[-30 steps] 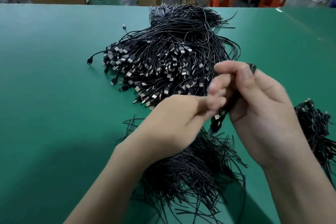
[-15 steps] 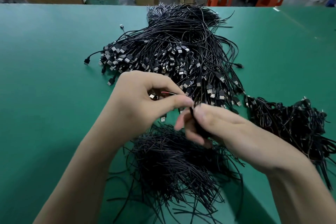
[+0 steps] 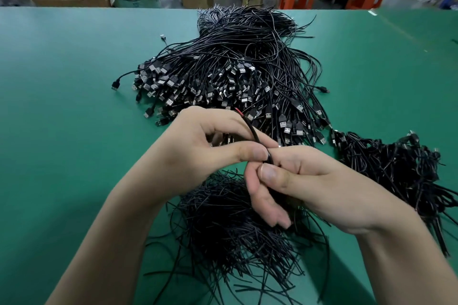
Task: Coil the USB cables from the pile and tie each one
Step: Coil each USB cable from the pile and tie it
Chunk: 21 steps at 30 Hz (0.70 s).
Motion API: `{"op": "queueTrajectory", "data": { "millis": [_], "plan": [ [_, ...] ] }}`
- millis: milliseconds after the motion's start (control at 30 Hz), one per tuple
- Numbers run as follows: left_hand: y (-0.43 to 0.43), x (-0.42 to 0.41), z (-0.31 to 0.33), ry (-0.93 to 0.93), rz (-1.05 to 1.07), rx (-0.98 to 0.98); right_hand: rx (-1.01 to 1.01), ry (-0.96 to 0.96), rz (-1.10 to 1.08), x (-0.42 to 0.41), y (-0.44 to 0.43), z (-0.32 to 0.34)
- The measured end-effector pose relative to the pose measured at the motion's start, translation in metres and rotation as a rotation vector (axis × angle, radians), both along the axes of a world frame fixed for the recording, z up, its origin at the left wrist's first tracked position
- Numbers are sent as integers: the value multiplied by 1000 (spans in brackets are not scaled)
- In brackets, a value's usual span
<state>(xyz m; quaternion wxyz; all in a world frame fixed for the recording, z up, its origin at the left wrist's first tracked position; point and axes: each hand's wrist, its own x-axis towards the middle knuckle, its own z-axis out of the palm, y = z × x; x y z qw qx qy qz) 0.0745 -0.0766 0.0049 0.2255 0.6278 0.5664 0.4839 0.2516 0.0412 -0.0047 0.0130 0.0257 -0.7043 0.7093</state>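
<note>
Though obscured, cable (image 3: 253, 131) in right grip (image 3: 309, 188)

Even bright light, bowed edges

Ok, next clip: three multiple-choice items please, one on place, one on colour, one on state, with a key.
1. Where is the heap of coiled black cables?
A. right of the hands
B. left of the hands
C. on a stool

2. What colour is the bare tip of the thin black cable being held?
A. blue
B. red
C. white

3. What are the left hand and right hand doing?
A. lying flat
B. both pinching that cable
C. both empty

Key: 1 A, it lies on the green tabletop past the right hand; 2 B, red shows above the left forefinger; 3 B, thumbs and fingers close on it.
</note>
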Motion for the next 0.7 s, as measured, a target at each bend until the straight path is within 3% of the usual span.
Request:
{"op": "queueTrajectory", "data": {
  "millis": [167, 400, 533, 700],
  "plan": [
    [-2, -1, 3, 103, 126, 40, -222, -43, -57, -9, -6, -3],
    [0, 0, -2, 2, 249, -38, -182, -14, -376, -18, -10, -7],
    [1, 3, -4, 66, 343, 52, 158, 20, -742, -19, -9, -10],
    [5, 11, -5, 141, 498, 198, 490, 75, -1045, -17, -13, -6]
  ]
}}
